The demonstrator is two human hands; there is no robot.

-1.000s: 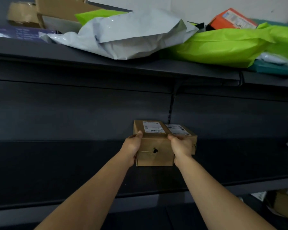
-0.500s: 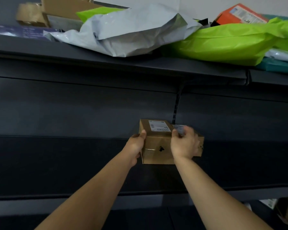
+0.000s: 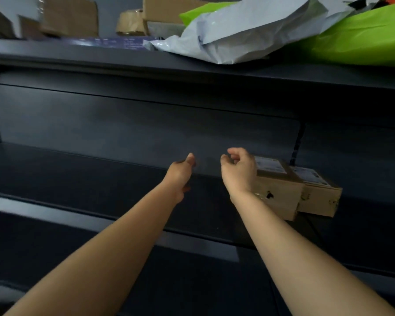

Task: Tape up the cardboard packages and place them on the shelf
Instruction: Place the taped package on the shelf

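Two small cardboard boxes sit side by side on the dark middle shelf (image 3: 89,179), pushed toward its back panel. The nearer box (image 3: 279,196) has a white label on top and a dark mark on its front face. The second box (image 3: 318,198) lies touching it at its 3 o'clock, also labelled on top, with its front face set a little further back.

The right hand (image 3: 238,171) hangs in the air at the 9 o'clock end of the nearer box and covers that end from the camera. Its fingers are loosely curled toward the thumb and it holds nothing; whether the wrist brushes the cardboard cannot be told. The left hand (image 3: 180,173) is at the right hand's 9 o'clock, apart from it and well clear of both boxes. Its thumb points up, its fingers are loosely bent, and it too is empty. Both bare forearms reach in from 6 o'clock.

On the upper shelf (image 3: 123,62), at 12 o'clock, lies a crumpled grey poly mailer (image 3: 249,30). A bright green mailer bag (image 3: 363,35) is against it at 3 o'clock. Toward 10 o'clock are blurred brown cardboard parcels (image 3: 71,17) and a flat dark blue packet (image 3: 114,42).
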